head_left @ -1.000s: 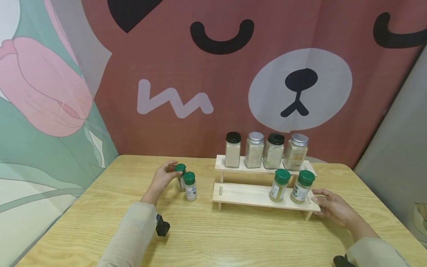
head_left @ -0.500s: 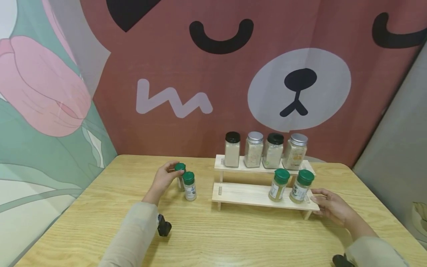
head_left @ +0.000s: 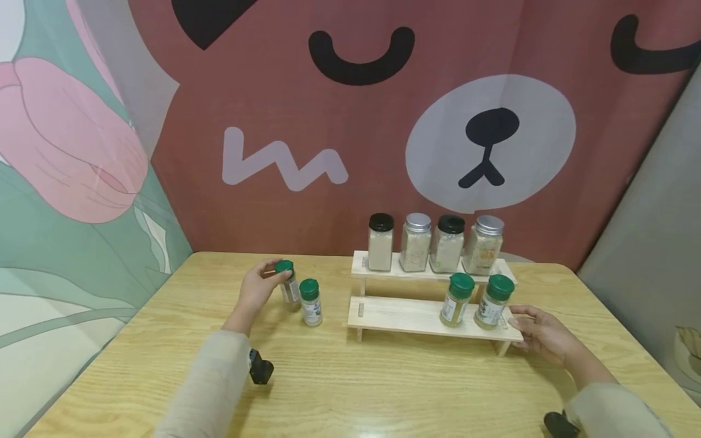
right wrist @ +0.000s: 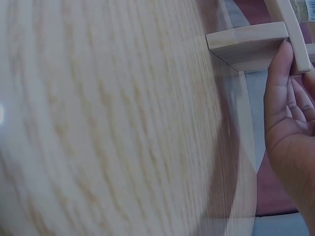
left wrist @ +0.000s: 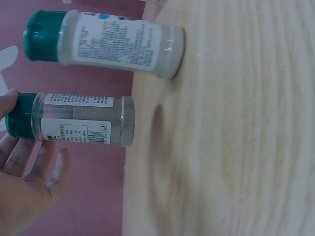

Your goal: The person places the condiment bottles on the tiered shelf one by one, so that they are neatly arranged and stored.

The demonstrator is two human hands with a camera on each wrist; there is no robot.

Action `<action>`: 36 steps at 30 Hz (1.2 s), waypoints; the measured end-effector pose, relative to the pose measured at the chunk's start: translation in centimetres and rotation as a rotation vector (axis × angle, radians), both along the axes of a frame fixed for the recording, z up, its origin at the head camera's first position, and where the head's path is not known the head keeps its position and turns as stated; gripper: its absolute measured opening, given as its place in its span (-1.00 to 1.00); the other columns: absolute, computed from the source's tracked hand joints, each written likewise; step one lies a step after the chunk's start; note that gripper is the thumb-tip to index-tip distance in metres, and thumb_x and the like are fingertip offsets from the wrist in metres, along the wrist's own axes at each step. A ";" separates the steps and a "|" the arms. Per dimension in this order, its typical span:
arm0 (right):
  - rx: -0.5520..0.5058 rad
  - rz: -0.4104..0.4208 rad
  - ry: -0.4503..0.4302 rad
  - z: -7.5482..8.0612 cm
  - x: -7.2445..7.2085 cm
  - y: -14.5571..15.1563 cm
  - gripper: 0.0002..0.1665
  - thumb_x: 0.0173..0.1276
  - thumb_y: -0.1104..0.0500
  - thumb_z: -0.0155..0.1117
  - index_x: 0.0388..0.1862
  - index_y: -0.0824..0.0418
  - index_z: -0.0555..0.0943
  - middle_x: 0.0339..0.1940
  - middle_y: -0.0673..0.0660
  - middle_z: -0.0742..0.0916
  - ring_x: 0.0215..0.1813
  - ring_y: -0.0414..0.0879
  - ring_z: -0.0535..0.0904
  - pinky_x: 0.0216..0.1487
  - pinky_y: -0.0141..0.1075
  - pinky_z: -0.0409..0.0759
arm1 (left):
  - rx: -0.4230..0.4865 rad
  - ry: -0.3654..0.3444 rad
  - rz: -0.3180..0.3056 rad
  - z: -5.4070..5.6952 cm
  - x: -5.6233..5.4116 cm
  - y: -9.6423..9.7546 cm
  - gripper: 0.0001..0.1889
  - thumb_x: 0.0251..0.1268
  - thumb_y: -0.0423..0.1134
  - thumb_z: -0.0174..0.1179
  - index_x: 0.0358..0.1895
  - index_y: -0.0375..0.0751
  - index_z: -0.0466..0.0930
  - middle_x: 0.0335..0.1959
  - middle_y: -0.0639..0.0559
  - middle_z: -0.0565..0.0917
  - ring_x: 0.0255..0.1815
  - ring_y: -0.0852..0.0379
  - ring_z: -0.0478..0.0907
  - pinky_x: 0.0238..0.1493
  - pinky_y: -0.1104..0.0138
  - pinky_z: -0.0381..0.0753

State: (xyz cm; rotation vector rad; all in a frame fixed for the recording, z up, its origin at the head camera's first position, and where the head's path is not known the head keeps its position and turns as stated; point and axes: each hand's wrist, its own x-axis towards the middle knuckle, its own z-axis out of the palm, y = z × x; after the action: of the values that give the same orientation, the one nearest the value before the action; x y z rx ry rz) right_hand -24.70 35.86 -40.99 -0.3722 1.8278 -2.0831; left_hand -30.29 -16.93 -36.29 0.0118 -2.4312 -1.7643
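My left hand (head_left: 256, 291) pinches the green cap of a spice jar (left wrist: 83, 120) filled with grey-brown powder. The jar leans slightly in the head view, and in the left wrist view its shadow falls apart from its base. Just right of it, a second green-capped spice jar (head_left: 311, 304) with pale contents stands upright on the table. My right hand (head_left: 542, 333) grips the right end of a two-tier wooden spice rack (head_left: 394, 315), thumb against the lower shelf's edge in the right wrist view. Two green-capped jars (head_left: 456, 304) stand towards the right of that shelf.
Several square glass jars (head_left: 415, 246) with black or silver lids line the rack's upper tier. The rack stands on a wood-grain table (head_left: 328, 383) in front of a printed bear curtain (head_left: 274, 219).
My left hand has drawn the grey-brown spice jar a little leftwards, widening the gap to the pale jar. My right hand stays at the rack's end.
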 end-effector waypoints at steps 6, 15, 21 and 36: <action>0.042 -0.033 -0.006 -0.2 -0.1 0.3 -0.74 0.34 0.31 -0.12 -0.16 -0.05 0.39 -0.25 -0.03 0.58 -0.25 -0.17 0.54 -0.26 -0.28 0.52 | -0.019 0.025 0.000 1.1 0.7 -0.5 -0.44 0.03 0.00 0.18 0.13 -0.10 0.33 0.01 -0.10 0.39 0.02 -0.02 0.32 -0.02 0.13 0.34; 0.025 -0.026 0.004 0.0 0.0 0.1 -0.75 0.34 0.31 -0.12 -0.16 -0.03 0.40 -0.26 -0.01 0.59 -0.26 -0.17 0.55 -0.27 -0.29 0.52 | -0.007 0.061 -0.012 2.9 1.8 -0.7 -0.37 -0.02 0.06 0.19 0.15 -0.12 0.31 0.04 -0.12 0.37 0.05 -0.03 0.30 -0.01 0.13 0.35; 0.043 -0.053 -0.018 0.1 0.2 -0.1 -0.79 0.33 0.30 -0.10 -0.15 0.00 0.36 -0.27 -0.01 0.59 -0.27 -0.17 0.55 -0.28 -0.30 0.52 | 0.043 0.104 -0.036 4.3 2.6 -0.4 -0.38 -0.02 -0.01 0.22 0.13 -0.19 0.31 0.00 -0.15 0.39 0.00 -0.02 0.34 -0.04 0.20 0.39; 0.066 -0.056 -0.030 0.4 0.2 -0.2 -0.80 0.34 0.28 -0.09 -0.14 0.01 0.35 -0.27 0.00 0.58 -0.27 -0.15 0.55 -0.26 -0.28 0.52 | 0.052 0.147 -0.092 7.2 4.2 1.2 -0.44 -0.03 -0.04 0.23 0.09 -0.17 0.37 -0.11 -0.12 0.48 -0.13 0.10 0.43 -0.09 0.24 0.44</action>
State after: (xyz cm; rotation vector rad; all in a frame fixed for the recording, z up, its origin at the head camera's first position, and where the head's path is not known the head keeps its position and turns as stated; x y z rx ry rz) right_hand -24.53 35.61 -40.56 -0.2748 1.9047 -2.0481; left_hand -26.07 -15.75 -29.10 -0.2199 -2.3165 -1.7968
